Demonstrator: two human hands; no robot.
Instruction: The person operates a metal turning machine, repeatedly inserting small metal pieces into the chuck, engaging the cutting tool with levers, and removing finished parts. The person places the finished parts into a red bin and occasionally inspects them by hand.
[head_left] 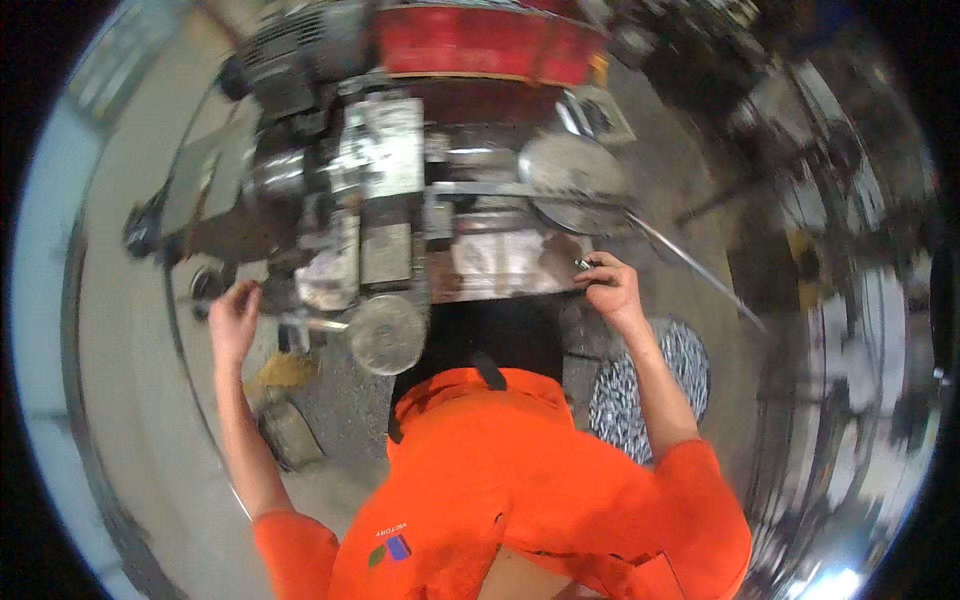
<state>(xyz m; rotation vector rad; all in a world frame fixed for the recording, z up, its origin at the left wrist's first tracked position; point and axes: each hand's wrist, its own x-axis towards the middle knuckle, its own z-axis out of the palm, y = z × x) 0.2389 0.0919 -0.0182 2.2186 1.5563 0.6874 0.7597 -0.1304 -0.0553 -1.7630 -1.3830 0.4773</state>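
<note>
In front of me stands a metal lathe-like machine (392, 150). My right hand (612, 295) is closed, pinching a small shiny metal piece (583, 264) at the fingertips, over the right end of the machine's bed. My left hand (234, 318) is at the machine's left end, its fingers curled next to a dark round knob (206, 284). Blur hides what those fingers grip. Between the hands, nearest my body, is a round metal disc (388, 335) on a shaft. A larger round metal plate (572, 175) sits beyond my right hand.
A round container of many small shiny metal pieces (650, 395) stands beneath my right forearm. A thin metal rod (695, 268) slants out to the right. A grey motor (300, 55) and a red tray (485, 45) are at the back. A yellowish cloth-like item (285, 370) lies near my left forearm.
</note>
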